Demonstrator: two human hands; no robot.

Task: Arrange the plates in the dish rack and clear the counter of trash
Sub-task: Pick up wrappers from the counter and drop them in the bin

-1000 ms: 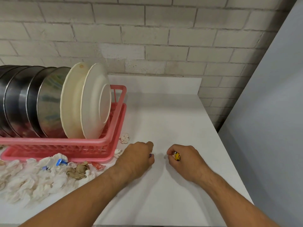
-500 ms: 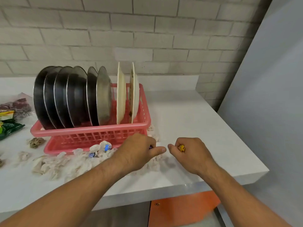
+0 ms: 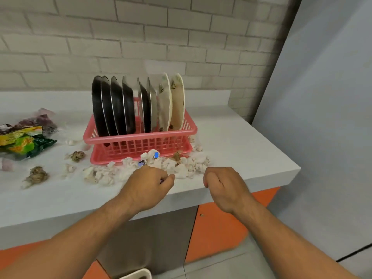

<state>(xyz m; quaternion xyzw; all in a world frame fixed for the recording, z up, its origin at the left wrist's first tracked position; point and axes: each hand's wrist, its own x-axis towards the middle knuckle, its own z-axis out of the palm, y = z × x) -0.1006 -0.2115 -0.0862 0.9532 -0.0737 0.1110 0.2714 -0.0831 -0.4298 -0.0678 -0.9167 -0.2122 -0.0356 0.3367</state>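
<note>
Glossy metal plates (image 3: 112, 105) in pink plastic rack (image 3: 141, 137)

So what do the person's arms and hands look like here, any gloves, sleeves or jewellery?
Both are bare. The left hand and right hand wear no gloves, and no rings, watch or bands show on the fingers or wrists. The forearms are uncovered all the way to the bottom edge of the picture, so no sleeve is in view.

Green and yellow wrappers (image 3: 22, 142): print is seen on the foil, but it is too blurred to be read.
Cream plates (image 3: 173, 103): only leaf motifs are carried; no lettering is shown.
Blue scrap (image 3: 156, 156) among the crumpled tissue: no words can be made out.
Readable text overall: none is found.
</note>
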